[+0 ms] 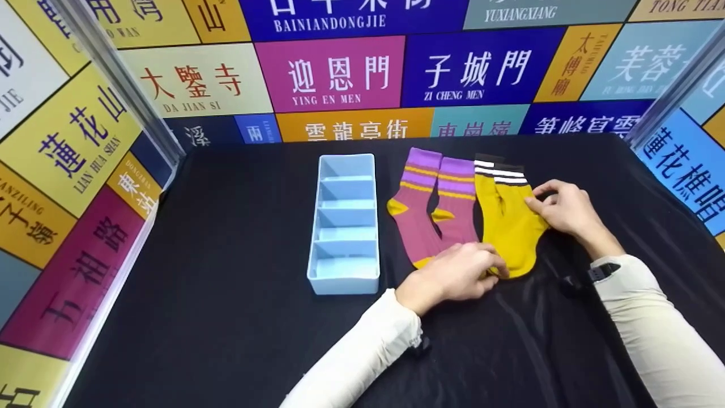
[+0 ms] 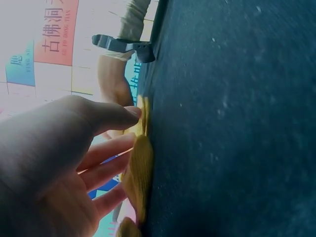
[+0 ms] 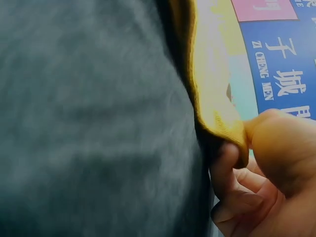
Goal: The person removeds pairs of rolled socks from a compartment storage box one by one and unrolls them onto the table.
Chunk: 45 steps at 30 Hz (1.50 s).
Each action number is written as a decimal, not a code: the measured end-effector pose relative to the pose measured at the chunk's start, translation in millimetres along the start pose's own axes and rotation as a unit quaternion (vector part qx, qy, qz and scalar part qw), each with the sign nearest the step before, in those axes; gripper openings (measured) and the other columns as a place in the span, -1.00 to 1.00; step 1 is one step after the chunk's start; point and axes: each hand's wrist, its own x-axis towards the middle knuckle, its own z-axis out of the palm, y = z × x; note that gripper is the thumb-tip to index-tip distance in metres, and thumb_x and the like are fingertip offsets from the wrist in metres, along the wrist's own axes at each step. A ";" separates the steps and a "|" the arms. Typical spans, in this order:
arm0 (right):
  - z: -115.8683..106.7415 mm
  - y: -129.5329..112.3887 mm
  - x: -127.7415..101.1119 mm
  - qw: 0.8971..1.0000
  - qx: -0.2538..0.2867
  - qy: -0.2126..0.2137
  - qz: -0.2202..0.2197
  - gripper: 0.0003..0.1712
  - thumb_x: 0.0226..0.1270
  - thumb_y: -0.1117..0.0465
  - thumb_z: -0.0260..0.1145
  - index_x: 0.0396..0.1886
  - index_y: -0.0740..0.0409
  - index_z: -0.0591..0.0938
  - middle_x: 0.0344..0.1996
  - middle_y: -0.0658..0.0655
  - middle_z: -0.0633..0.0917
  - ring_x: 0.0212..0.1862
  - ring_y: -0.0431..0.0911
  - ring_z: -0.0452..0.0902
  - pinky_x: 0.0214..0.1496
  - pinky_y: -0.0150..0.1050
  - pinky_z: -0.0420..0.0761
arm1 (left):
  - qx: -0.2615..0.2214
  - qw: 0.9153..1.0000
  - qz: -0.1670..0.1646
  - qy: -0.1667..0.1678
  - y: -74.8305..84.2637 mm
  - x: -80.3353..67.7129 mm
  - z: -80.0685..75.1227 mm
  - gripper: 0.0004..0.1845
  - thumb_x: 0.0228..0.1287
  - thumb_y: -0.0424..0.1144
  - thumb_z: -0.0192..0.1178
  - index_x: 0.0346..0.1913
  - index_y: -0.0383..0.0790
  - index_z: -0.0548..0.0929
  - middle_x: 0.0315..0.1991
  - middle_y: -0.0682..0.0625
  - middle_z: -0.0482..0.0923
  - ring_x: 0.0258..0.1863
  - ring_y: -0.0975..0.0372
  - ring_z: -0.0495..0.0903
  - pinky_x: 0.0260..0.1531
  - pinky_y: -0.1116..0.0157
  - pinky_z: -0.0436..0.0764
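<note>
A pair of yellow socks (image 1: 510,235) with black and white striped cuffs lies flat, one overlapping the other, toes toward me. My right hand (image 1: 566,209) pinches their heel-side edge; in the right wrist view, the thumb is above the yellow fabric (image 3: 212,89) and a finger beneath. At the toe end is my left hand (image 1: 461,272), its fingertips at the yellow toe (image 2: 139,168), thumb and fingers apart and fairly straight in the left wrist view. Left of the yellow pair lie pink socks (image 1: 416,224) with purple striped cuffs, their toes partly hidden by my left hand.
A light blue box (image 1: 344,286) with several compartments in a row stands left of the socks. Black cloth (image 1: 226,283) covers the table. Panels of colourful signs (image 1: 340,73) rise behind and at both sides.
</note>
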 end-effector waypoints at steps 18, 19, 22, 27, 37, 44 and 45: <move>-15.7 13.6 -4.5 0.997 0.049 -0.063 0.001 -0.16 0.45 -0.35 0.40 0.42 0.15 0.55 -0.11 0.18 0.81 -0.31 -0.18 0.63 -0.32 -0.35 0.62 | 0.016 1.000 -0.012 -0.001 21.8 1.2 9.8 -0.47 0.60 -0.05 0.22 0.52 -0.02 0.48 0.52 0.04 0.45 0.31 0.27 0.63 0.40 0.43 0.54; -16.9 12.7 -5.6 0.996 0.052 -0.078 0.002 -0.11 0.43 -0.36 0.41 0.48 0.13 0.50 -0.08 0.20 0.79 -0.32 -0.14 0.62 -0.34 -0.32 0.62 | 0.021 1.000 -0.018 0.001 21.7 1.0 9.3 -0.47 0.60 -0.05 0.23 0.51 -0.02 0.47 0.50 0.03 0.47 0.25 0.27 0.65 0.37 0.43 0.57; -21.6 10.9 -10.9 0.991 0.056 -0.122 0.004 0.01 0.39 -0.35 0.47 0.62 0.06 0.35 0.03 0.24 0.72 -0.32 -0.03 0.59 -0.35 -0.25 0.62 | 0.052 0.998 -0.027 0.008 21.6 0.3 7.8 -0.51 0.58 -0.03 0.24 0.45 -0.02 0.49 0.37 0.05 0.54 0.04 0.26 0.69 0.20 0.41 0.66; -30.1 10.7 -22.0 0.980 0.078 -0.183 -0.005 0.19 0.36 -0.15 0.58 0.77 -0.02 0.09 0.27 0.34 0.59 -0.23 0.04 0.61 -0.28 -0.20 0.66 | 0.120 0.992 -0.038 0.007 21.8 -0.5 6.1 -0.62 0.54 0.00 0.27 0.26 -0.04 0.53 0.09 0.09 0.59 -0.10 0.28 0.66 0.04 0.32 0.68; -43.0 27.3 -32.8 0.982 0.089 -0.167 -0.025 0.23 0.46 0.12 0.52 0.81 0.08 -0.11 0.57 0.59 0.30 0.40 0.45 0.48 -0.07 -0.56 0.55 | 0.188 0.982 -0.019 0.004 24.1 -2.8 7.7 -0.68 0.55 0.01 0.24 0.24 0.09 0.62 0.09 0.08 0.59 0.02 0.29 0.66 0.06 0.25 0.67; -41.8 27.2 -42.0 0.981 0.060 -0.183 -0.008 0.44 0.37 -0.09 0.58 0.82 -0.01 -0.30 0.65 0.55 0.15 0.40 0.48 0.49 -0.04 -0.66 0.45 | 0.188 0.982 -0.031 -0.010 27.7 -4.7 6.1 -0.77 0.58 0.05 0.21 0.16 0.27 0.73 0.07 0.17 0.62 0.06 0.28 0.64 0.11 0.21 0.56; -41.7 24.8 -44.1 0.980 0.058 -0.189 -0.007 0.47 0.36 -0.08 0.59 0.81 -0.02 -0.34 0.65 0.55 0.13 0.32 0.44 0.56 -0.06 -0.61 0.50 | 0.191 0.981 -0.033 -0.010 27.9 -4.9 5.2 -0.79 0.58 0.07 0.21 0.11 0.26 0.74 0.05 0.19 0.64 0.05 0.28 0.65 0.12 0.21 0.55</move>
